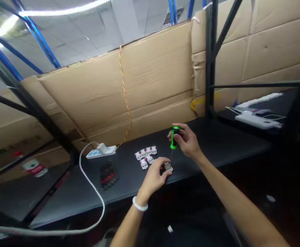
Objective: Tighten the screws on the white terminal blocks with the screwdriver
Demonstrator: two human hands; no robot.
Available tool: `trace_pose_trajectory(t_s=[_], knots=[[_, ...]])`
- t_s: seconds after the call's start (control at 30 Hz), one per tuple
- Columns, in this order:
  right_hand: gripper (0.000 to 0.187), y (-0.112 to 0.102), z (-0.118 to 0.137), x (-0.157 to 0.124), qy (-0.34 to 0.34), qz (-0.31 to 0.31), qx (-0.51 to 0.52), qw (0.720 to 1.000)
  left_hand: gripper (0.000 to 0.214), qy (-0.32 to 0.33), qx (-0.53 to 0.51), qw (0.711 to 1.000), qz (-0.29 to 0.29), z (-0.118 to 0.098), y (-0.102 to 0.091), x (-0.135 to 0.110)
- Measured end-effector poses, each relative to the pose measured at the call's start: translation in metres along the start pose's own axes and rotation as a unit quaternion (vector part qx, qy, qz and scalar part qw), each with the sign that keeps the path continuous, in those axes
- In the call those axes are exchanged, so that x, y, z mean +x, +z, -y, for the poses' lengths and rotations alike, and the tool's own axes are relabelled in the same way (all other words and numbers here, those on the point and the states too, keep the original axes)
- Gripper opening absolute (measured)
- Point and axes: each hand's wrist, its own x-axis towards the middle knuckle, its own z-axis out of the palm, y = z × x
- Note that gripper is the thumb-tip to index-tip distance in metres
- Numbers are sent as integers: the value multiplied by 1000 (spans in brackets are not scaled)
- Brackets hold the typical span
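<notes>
My right hand (187, 139) grips a screwdriver (174, 140) with a black and green handle, its thin shaft pointing down. Below its tip a small grey-white piece (168, 167) lies on the black table near the front edge. Thumb and fingers of my left hand (156, 173) close around that piece and hold it against the table; a white coiled band circles the wrist. Just beyond my left hand, several small white and purple pieces (146, 152) lie grouped on the table. Exactly where the screwdriver tip touches is too small to tell.
A white power strip (108, 151) with a plug sits at the back left, its white cable (92, 185) looping over the front edge. A pixelated dark and red item (108, 176) lies nearby. Cardboard panels (160, 75) and black posts (209, 61) border the table (217, 144). A bottle (35, 167) stands left.
</notes>
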Motion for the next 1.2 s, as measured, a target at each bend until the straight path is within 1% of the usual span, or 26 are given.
trace_pose_trajectory(t_s=[0.33,0.57,0.73,1.0,1.2], knots=[[45,2,-7,-1,12,39,-22,999,33,-5,20,1000,14,-2,-2,2],[46,3,-8,-1,21,41,-34,998,30,-2,19,1000,8,-4,-2,1],[49,2,-5,-1,26,35,-61,997,30,3,23,1000,8,-5,-3,1],[42,3,-5,-1,19,38,-22,999,29,10,22,1000,9,-5,-3,2],[45,4,-4,-4,28,39,-42,998,28,13,23,1000,8,-5,-2,1]])
